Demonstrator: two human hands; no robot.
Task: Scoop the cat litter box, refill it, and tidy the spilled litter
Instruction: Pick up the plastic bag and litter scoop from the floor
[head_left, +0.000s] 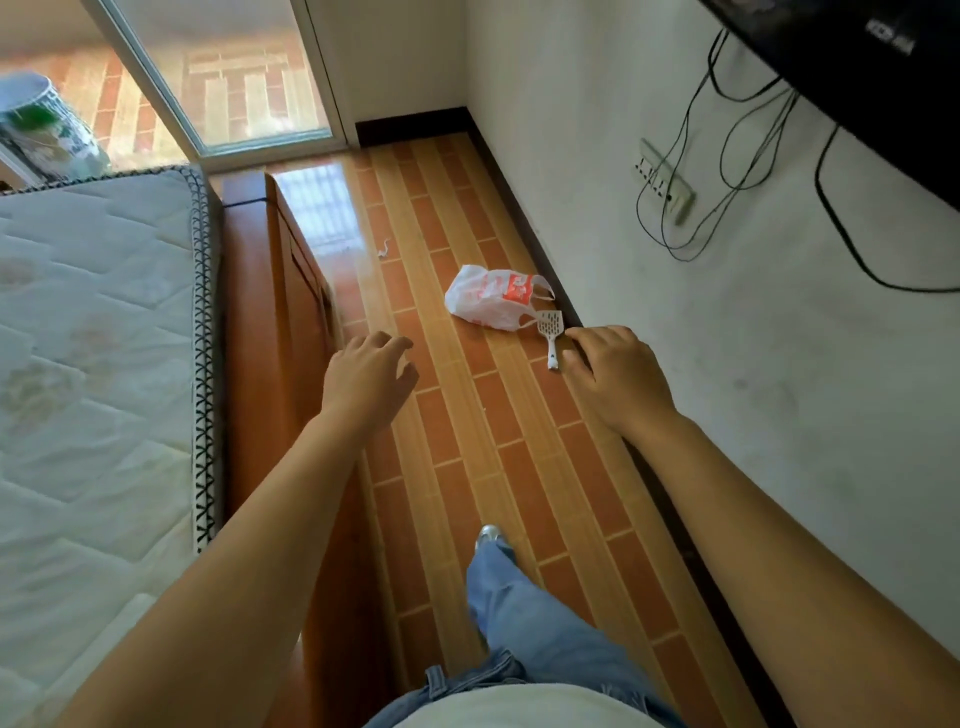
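A small white slotted litter scoop (551, 335) lies on the tiled floor close to the right wall. Just beyond it sits a crumpled white and red plastic bag (493, 297). My right hand (615, 379) is stretched forward, held in the air with loosely bent fingers, and appears right beside the scoop's handle. My left hand (369, 382) is also out in front, fingers relaxed and holding nothing, over the floor by the bed frame. No litter box is in view.
A wooden bed frame (275, 364) with a white mattress (88, 338) fills the left side. The right wall carries a power strip (665, 182) with hanging cables. A glass sliding door (239, 88) closes the far end. A small white scrap (383, 250) lies on the floor.
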